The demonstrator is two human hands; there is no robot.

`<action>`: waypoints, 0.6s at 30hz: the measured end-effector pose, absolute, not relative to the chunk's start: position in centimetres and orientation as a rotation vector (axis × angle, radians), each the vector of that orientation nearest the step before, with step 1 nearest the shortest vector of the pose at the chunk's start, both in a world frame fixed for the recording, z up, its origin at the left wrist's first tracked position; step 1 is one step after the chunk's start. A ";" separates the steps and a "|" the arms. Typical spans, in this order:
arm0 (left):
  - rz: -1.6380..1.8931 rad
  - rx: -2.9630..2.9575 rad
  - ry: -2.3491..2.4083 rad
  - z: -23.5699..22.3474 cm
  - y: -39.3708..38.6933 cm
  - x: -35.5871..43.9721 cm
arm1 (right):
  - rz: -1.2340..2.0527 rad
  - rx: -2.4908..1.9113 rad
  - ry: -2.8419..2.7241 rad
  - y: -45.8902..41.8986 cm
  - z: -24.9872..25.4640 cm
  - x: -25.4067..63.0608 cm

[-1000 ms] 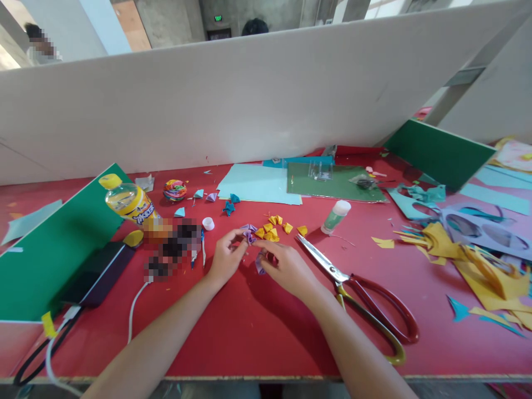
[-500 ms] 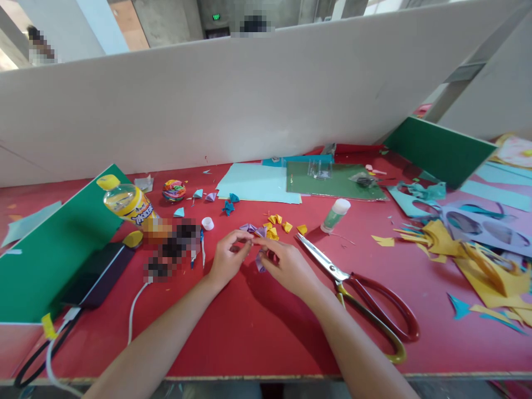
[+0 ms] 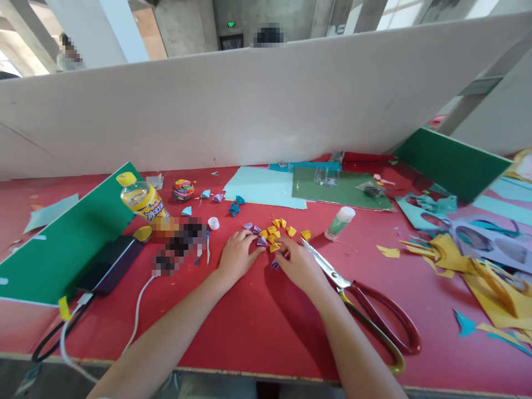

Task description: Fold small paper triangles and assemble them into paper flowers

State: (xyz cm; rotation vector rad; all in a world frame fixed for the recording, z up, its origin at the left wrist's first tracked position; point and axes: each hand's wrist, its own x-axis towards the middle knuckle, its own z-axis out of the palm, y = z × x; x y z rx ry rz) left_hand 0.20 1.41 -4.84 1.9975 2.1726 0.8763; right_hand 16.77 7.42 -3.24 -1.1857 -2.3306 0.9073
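Observation:
My left hand [image 3: 238, 256] rests low over the red tabletop with its thumb and fingers apart, holding nothing. Just beyond its fingertips lie small folded purple paper pieces [image 3: 261, 241], side by side with a cluster of folded yellow paper pieces [image 3: 274, 235]. My right hand [image 3: 300, 265] is curled, its forefinger near the yellow pieces. Under its thumb and fingers shows a folded purple paper piece [image 3: 275, 265], partly hidden, which the hand appears to grip. Large scissors [image 3: 341, 282] with red and olive handles lie beside my right hand, blades partly behind it.
A glue stick [image 3: 339, 223] stands to the right; yellow and blue scraps [image 3: 477, 271] spread beyond it. At left are a drink bottle [image 3: 143, 198], a black device [image 3: 110, 266] with cables and a green board [image 3: 75, 249]. Pale blue sheets [image 3: 266, 185] lie before the white partition [image 3: 249, 111].
My left hand has let go of a purple piece, now among the others beside the yellow cluster. Both hands have moved apart, the right one shifting rightward with its purple piece. The view has shifted slightly.

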 end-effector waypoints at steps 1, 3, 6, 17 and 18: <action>0.856 2.012 2.174 -4.9 1.5 0.2 | 0.910 -1.186 -2.370 7.2 -3.5 16.6; 0.889 2.000 2.133 -4.9 1.7 0.3 | 0.912 -1.184 -2.423 6.9 -3.8 16.4; 0.995 1.936 2.050 -4.8 1.8 0.1 | 0.925 -1.163 -2.456 6.6 -4.0 16.2; 0.933 1.981 1.973 -4.6 1.1 0.6 | 0.951 -1.079 -2.469 6.7 -4.0 16.2; 0.924 1.998 1.968 -4.6 1.1 0.7 | 0.938 -1.063 -2.469 6.7 -4.0 16.1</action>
